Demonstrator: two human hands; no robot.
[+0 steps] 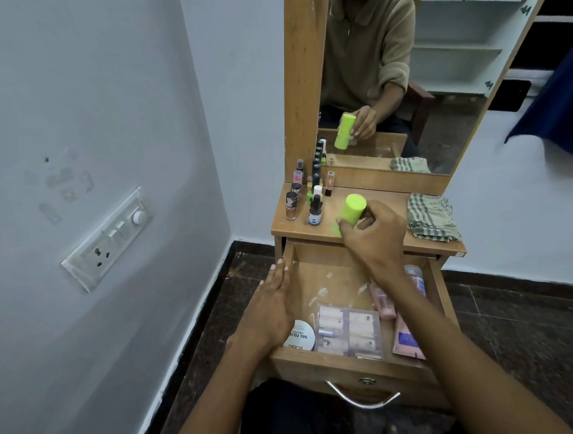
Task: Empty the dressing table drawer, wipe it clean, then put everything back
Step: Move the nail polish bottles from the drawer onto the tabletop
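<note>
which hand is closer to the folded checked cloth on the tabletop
Right. The right hand grips the green bottle over the tabletop, just left of the cloth. The left hand rests on the drawer's left wall, farther away.

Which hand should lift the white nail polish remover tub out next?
Left. The left hand rests open on the drawer's left wall, just above the white tub. The right hand is busy gripping the green bottle over the tabletop.
</note>
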